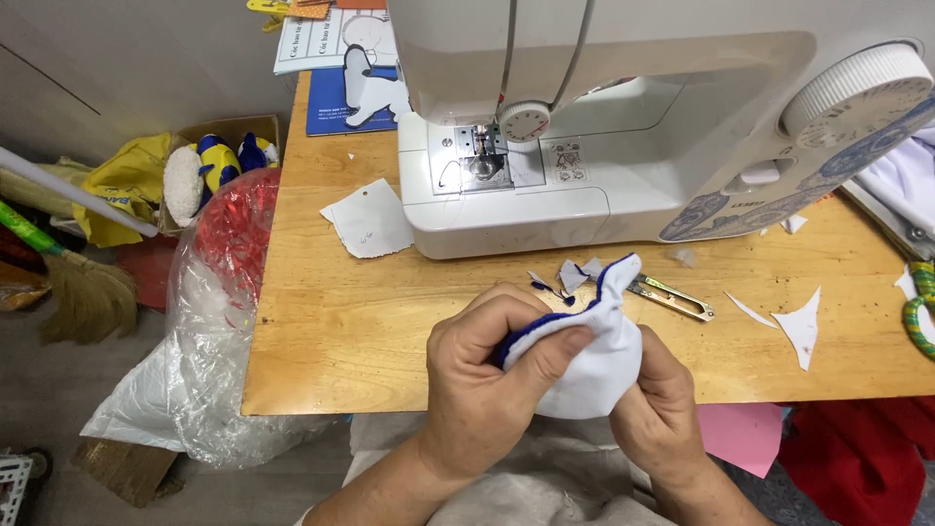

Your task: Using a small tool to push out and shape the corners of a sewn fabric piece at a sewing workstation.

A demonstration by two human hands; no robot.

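Both my hands hold a small white fabric piece (pixel 594 360) with dark blue stitching along its edge, just over the front edge of the wooden table (pixel 331 321). My left hand (pixel 482 375) grips its left side, thumb pressed across the blue seam. My right hand (pixel 662 399) holds it from underneath and behind, mostly hidden by the cloth. A white sewing machine (pixel 604 127) stands at the back of the table, beyond the hands.
Metal thread snips (pixel 672 297) lie just behind the fabric. White cloth scraps (pixel 804 326) lie to the right, a white piece (pixel 370 222) to the left. Left of the table stand a clear plastic bag (pixel 200 351), a broom (pixel 83 292) and a box of stuffed toys (pixel 219 161).
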